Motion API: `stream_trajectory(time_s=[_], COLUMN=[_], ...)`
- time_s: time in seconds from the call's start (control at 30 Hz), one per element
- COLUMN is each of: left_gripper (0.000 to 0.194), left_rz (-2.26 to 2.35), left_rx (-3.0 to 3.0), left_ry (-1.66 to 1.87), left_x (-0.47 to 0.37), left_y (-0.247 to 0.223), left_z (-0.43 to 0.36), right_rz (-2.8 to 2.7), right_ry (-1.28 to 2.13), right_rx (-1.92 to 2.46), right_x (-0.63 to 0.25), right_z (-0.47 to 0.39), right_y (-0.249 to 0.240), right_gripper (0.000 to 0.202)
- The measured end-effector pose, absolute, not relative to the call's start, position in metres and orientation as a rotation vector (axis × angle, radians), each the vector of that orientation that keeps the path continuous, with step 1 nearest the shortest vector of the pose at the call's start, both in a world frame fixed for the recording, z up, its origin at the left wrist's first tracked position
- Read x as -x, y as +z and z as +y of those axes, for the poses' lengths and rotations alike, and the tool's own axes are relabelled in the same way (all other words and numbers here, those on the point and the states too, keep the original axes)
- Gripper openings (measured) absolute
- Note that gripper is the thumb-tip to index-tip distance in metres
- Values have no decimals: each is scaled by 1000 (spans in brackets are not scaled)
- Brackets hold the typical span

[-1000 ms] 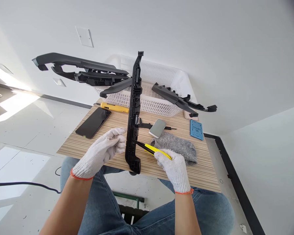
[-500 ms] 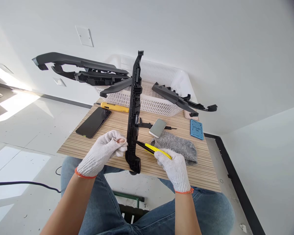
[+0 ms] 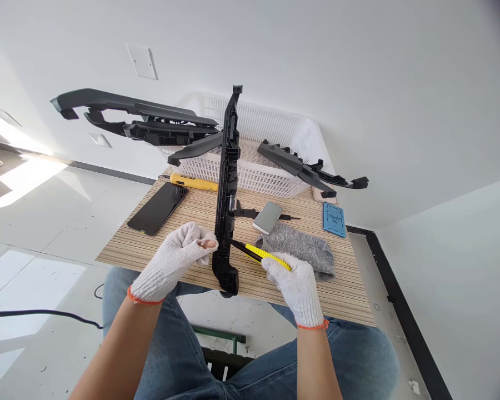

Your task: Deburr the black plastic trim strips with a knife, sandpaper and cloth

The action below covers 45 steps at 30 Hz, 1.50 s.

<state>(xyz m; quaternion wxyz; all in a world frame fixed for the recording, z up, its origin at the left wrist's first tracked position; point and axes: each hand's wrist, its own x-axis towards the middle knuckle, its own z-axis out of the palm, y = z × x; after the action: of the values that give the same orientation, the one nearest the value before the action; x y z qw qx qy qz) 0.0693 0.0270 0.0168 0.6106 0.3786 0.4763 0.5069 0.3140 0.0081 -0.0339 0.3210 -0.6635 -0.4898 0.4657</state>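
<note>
A long black plastic trim piece (image 3: 227,183) stands lengthwise before me, its ribbed inner side showing, its near end by the table's front edge. My left hand (image 3: 175,258), in a white knitted glove, is closed at the left edge of its lower part; the bare thumb tip shows through the glove, and some fingers are hidden. My right hand (image 3: 294,283), gloved too, grips a slim yellow-and-black hand tool (image 3: 262,254) with a ribbed grip. The tool's dark tip meets the right side of the trim piece; its exact kind is unclear.
Behind is a white plastic basket (image 3: 275,114) with several black trim pieces (image 3: 150,119) jutting out. On the wooden table (image 3: 120,244) lie a black phone (image 3: 158,208), a yellow tool (image 3: 194,182), a black caliper-like tool (image 3: 245,212), a pale-topped block (image 3: 268,217), a grey cloth (image 3: 300,247) and a blue card-like piece (image 3: 334,219).
My left thumb has shifted slightly right against the trim piece's edge. The right hand and its tool are in nearly the same place; the whole view has drifted a little.
</note>
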Motion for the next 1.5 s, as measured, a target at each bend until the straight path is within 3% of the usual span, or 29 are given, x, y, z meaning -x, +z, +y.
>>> stream_trajectory(time_s=[0.27,0.53,1.17,1.5], left_gripper=[53,28,42,29], left_rz=[1190,1189,1202,1194], left_rx=[-875,-816,-852,-863], left_ry=[1198,1184,1167,1149], left_x=[-68,-65,-67,-67], left_y=[15,11,16,4], left_z=[30,25,26,25], right_rz=[-1268,-1278,-1273,-1279], right_ry=[1222,1217,1213,1200], right_rx=[1737,1730,1740,1729], right_x=[-313,-314,-314,-314], right_z=[8,8,8,8], right_y=[-34,-37,-36,-37], right_gripper=[49,49,50,49])
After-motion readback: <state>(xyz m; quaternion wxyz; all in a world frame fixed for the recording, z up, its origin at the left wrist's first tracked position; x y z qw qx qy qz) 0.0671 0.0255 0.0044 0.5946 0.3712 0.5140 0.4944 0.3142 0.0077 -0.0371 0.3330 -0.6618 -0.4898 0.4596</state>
